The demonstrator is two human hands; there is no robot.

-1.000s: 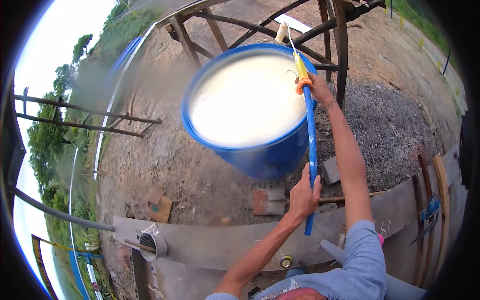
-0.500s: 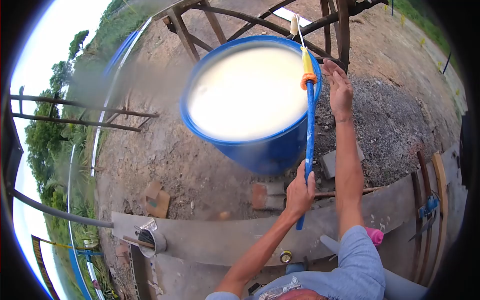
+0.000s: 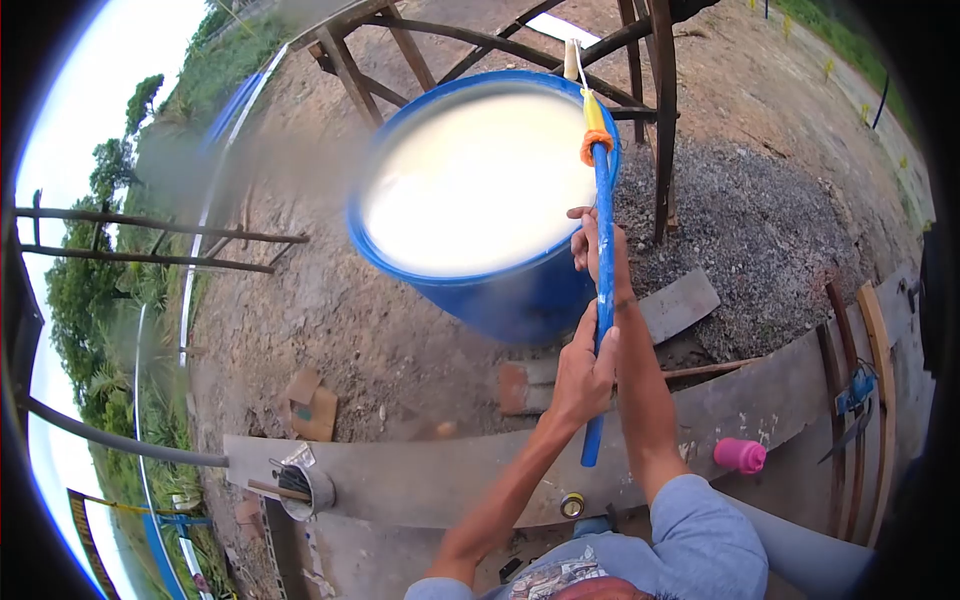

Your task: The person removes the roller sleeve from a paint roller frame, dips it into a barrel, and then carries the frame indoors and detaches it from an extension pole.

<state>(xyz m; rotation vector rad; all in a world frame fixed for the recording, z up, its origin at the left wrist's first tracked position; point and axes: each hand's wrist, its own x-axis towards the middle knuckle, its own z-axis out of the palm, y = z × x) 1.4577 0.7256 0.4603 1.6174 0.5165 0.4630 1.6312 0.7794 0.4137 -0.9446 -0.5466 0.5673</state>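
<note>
My left hand (image 3: 585, 368) is wrapped round the lower part of a blue pole (image 3: 604, 230). A small paint roller (image 3: 571, 60) with a yellow handle (image 3: 592, 110) is fixed to the pole's far end by an orange binding (image 3: 596, 146). Behind the pole, farther up, is my right hand (image 3: 614, 252). Its fingers stick out apart on the pole's left side and do not close over it; whether the palm touches is unclear. The roller lies at the far right rim of a big blue tub (image 3: 480, 300), filled with pale, cream-coloured liquid (image 3: 480, 180).
A wooden frame (image 3: 662, 110) stands behind the tub. Gravel (image 3: 760, 240) lies to the right. On the grey ledge (image 3: 400, 475) nearer me are a small bucket (image 3: 318, 490) with sticks, a tape roll (image 3: 572, 505) and a pink bottle (image 3: 740, 455). Planks (image 3: 878, 400) lean at right.
My right hand has moved left and nearer me, from beside the tub's rim to behind the pole. My left hand keeps its hold. The view has shifted slightly.
</note>
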